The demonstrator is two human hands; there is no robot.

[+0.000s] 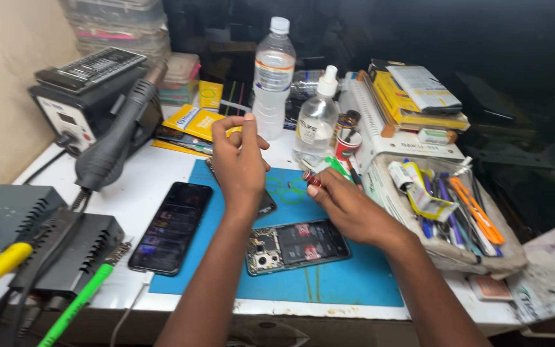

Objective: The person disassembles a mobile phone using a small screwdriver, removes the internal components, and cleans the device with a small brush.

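Left hand point(239, 164) lifting panel point(266, 200), right hand point(348, 205) perhaps pinching tube point(319, 169), two phones

phone panel point(266, 204) mostly hidden behind left hand point(239, 168), small tube point(319, 169) blurred in right hand point(345, 204) fingers

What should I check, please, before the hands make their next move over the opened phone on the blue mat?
1. Opened phone lies flat on the blue mat, insides up: ok.
2. Left hand has a firm grip on the dark flat part raised above the mat: cannot tell, the hand hides most of it.
3. Right hand pinches the small tube at its fingertips: ok.
4. Tube's cap on or off: cannot tell, too small.
5. Second phone, screen lit, lies partly off the mat's left edge, apart from both hands: ok.
6. Clear pump bottle stands upright behind the hands: ok.
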